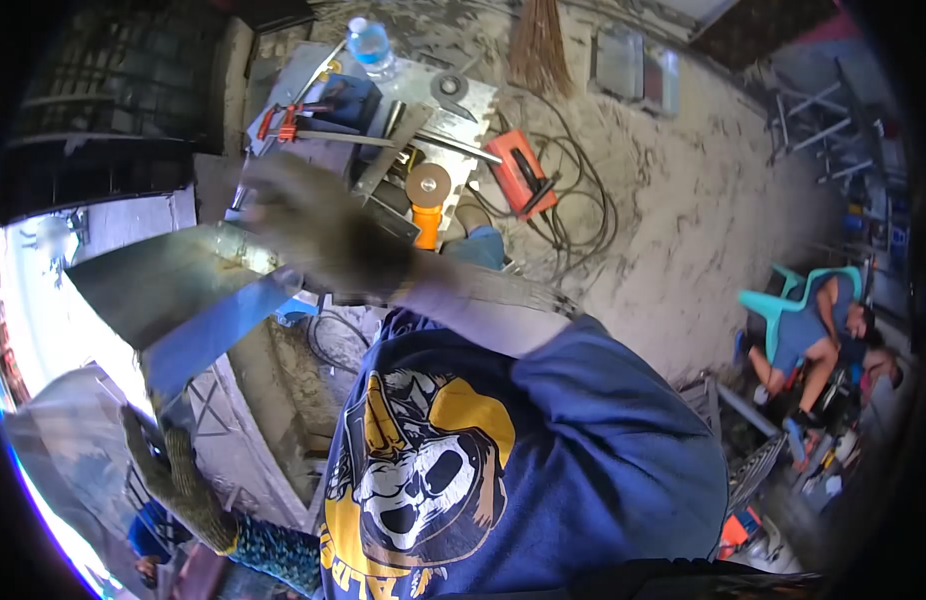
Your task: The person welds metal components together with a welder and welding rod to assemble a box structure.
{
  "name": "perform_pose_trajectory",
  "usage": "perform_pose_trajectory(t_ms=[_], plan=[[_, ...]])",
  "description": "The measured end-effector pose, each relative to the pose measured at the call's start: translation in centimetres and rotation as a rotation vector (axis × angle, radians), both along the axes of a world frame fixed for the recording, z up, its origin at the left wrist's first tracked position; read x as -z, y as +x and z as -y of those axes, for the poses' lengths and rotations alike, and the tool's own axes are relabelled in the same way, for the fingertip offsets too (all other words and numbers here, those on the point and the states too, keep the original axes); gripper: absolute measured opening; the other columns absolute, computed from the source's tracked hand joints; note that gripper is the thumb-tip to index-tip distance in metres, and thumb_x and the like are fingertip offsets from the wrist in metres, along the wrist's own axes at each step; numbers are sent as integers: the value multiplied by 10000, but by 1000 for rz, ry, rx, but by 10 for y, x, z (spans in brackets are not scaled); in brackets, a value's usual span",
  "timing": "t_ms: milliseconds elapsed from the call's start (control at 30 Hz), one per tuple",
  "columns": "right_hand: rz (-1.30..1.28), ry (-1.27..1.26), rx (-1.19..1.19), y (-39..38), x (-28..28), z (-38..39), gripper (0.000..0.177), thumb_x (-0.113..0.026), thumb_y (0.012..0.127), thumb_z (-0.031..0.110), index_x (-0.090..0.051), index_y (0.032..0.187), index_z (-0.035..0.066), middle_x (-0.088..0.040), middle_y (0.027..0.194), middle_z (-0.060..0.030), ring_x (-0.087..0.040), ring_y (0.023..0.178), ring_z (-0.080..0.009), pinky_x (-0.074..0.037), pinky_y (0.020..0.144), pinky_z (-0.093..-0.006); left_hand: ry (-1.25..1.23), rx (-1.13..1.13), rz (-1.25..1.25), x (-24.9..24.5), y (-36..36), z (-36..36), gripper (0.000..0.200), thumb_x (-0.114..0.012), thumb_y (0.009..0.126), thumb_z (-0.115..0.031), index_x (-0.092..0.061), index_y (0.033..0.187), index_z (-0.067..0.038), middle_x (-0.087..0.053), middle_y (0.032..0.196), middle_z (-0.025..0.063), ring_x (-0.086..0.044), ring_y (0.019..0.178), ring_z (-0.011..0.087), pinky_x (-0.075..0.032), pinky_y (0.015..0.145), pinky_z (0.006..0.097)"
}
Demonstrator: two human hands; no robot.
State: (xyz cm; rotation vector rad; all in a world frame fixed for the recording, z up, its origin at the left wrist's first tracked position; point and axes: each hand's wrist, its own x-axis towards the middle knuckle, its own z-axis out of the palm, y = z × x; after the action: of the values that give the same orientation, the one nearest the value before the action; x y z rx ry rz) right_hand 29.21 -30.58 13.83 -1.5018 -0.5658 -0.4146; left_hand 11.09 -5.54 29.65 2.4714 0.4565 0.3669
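A wide, folded sheet-metal piece [158, 285], with one dull grey face and one bluish face, slants across the left of the view. My left hand [178, 475], in a knitted glove below a patterned sleeve, grips its lower end, fingers on one side and thumb on the other. Over the piece's upper end is my right hand [328, 225], also gloved and smeared by motion. Its fingers are too blurred to show whether they hold anything. Beyond it, an orange angle grinder [427, 225] with a brown disc lies on the metal worktable [473, 110].
The worktable also carries a water bottle [370, 45], a red clamp [286, 124] and metal bars. A red machine [523, 172] with coiled black cables [593, 215] lies on the floor. At the right, a person [818, 335] is by a green chair [773, 300].
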Motion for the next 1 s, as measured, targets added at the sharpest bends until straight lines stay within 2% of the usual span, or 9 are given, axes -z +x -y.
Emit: perform_pose_trajectory(t_ms=[33,133,200,267,333,467,533,600,1000], plan=[[273,-209,291,-8,48,25,432,-644,953,279,-499,1267,20,-623,967,-131,-659,889,-200,-544,736,-347,12,19,-22,-5,-1,-6,598,-621,974,-234,-408,1482,-4,-492,1434,139,-525,1187,225,-426,1002,325],[-699,36,190,-87,165,106,273,-626,948,238,-595,1127,35,-632,903,-71,-640,771,-168,-547,685,-323,61,-222,-249,-20,-9,-6,702,-707,915,-297,-411,1489,-20,-576,1348,166,-565,1121,186,-446,930,301],[-934,-119,450,-133,235,145,171,-580,891,135,-623,1018,29,-652,854,-131,-647,774,-304,-518,705,-385,119,-166,-203,-18,-15,-10,692,-684,935,-289,-389,1500,-19,-555,1365,157,-559,1120,197,-454,928,323],[-1108,-82,620,-173,342,179,138,-575,901,144,-619,972,35,-609,752,-69,-578,618,-123,-504,546,-283,203,-121,-94,-11,0,10,571,-613,979,-303,-453,1442,-10,-600,1255,109,-602,986,207,-486,842,362],[-1402,337,674,-185,369,208,116,-564,860,91,-633,940,42,-597,703,-54,-569,604,-125,-475,526,-285,280,-130,-89,6,18,22,537,-621,965,-296,-475,1398,-14,-608,1232,113,-608,980,217,-491,836,368],[-1641,342,884,-173,489,271,138,-578,812,149,-652,817,33,-627,654,-107,-615,595,-170,-492,545,-316,493,-182,-189,40,32,25,469,-635,938,-283,-517,1309,-22,-623,1185,121,-618,970,238,-501,822,381],[-846,-1497,295,-179,576,318,109,-663,755,207,-705,809,122,-700,756,-104,-677,714,-242,-522,637,-410,606,-200,-240,56,40,20,435,-643,924,-276,-538,1264,-26,-631,1162,125,-623,965,248,-506,816,388],[-1113,-1597,143,-160,630,343,327,-688,785,342,-717,1057,163,-736,917,-90,-702,814,-280,-538,731,-444,721,-207,-308,63,44,10,402,-650,910,-270,-559,1220,-30,-639,1139,129,-629,960,258,-512,809,394],[-1241,-1992,96,-48,676,328,739,-593,834,551,-300,1376,143,-452,1334,-79,-497,1179,-310,-350,1005,-520,1627,-346,-814,-14,-51,4,216,-694,829,-230,-686,953,-53,-685,999,153,-660,929,319,-543,770,432]])
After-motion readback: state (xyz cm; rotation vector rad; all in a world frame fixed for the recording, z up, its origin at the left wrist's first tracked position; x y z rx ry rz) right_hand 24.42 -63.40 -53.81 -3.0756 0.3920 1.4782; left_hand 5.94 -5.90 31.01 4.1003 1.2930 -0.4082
